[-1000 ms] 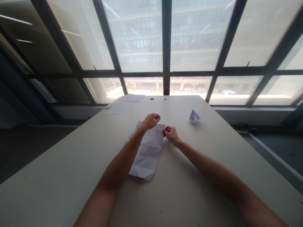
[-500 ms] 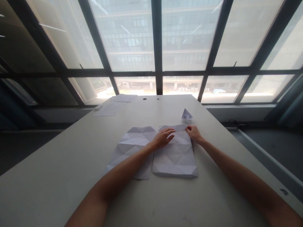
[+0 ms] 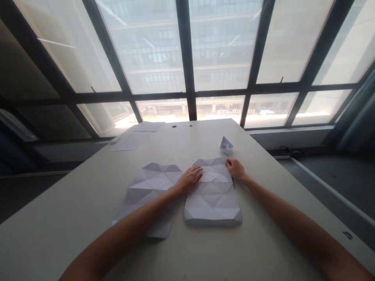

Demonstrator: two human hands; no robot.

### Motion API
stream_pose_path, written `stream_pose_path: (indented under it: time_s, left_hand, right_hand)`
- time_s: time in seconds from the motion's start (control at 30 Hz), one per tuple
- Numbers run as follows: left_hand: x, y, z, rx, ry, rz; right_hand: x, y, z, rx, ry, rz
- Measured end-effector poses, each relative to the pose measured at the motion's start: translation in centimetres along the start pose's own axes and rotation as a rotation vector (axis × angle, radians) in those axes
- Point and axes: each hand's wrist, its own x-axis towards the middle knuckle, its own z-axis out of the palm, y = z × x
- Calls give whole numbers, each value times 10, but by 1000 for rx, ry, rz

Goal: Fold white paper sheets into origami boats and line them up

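Note:
A creased white sheet of paper (image 3: pixel 213 199) lies in front of me, its near corners folded in. My right hand (image 3: pixel 235 168) pinches its far right corner between thumb and fingers. My left hand (image 3: pixel 190 179) rests with its fingers stretched out on the sheet's left edge, gripping nothing. To the left lies a second creased sheet (image 3: pixel 146 189), partly covered by my left forearm. Just beyond my right hand stands a small folded paper boat (image 3: pixel 226 145).
Flat white papers (image 3: pixel 125 141) are stacked at the table's far left. Two dark round spots (image 3: pixel 174 126) mark the far end of the white table (image 3: pixel 73 203). A small dark mark (image 3: pixel 347 235) is near the right edge. Windows stand behind.
My left hand has slid left, from the middle of the right sheet to its left edge. The left sheet has shifted left and nearer. My right hand stays at the corner.

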Motion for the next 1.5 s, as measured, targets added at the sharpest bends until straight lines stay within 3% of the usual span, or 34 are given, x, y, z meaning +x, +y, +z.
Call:
stream_pose_path:
  time_s: [0.17,0.33,0.4,0.53,0.7,0.9,1.27,1.5]
  left_hand:
    - [3,-6,-23,64,-195,-25]
    - [26,18,-23,124,-107,118]
    - [29,28,-13,127,-108,149]
    - [24,37,3,160,-150,129]
    - [19,36,3,172,-176,85]
    - [7,25,-3,177,-184,53]
    - [-4,21,-10,169,-174,15]
    - [4,18,-7,111,-115,40]
  right_hand:
    - [-9,-7,1,33,29,-70]
    - [-26,-19,-3,-55,278,-336]
    - [-32,-24,-3,-40,249,-451]
    - [-37,-26,7,-26,21,-622]
    - [-36,-22,21,-163,-219,-521]
    - [-38,-27,16,-254,-301,-456]
    - [-42,-30,11,-212,-259,-453]
    - [-39,-27,10,-152,-110,-479]
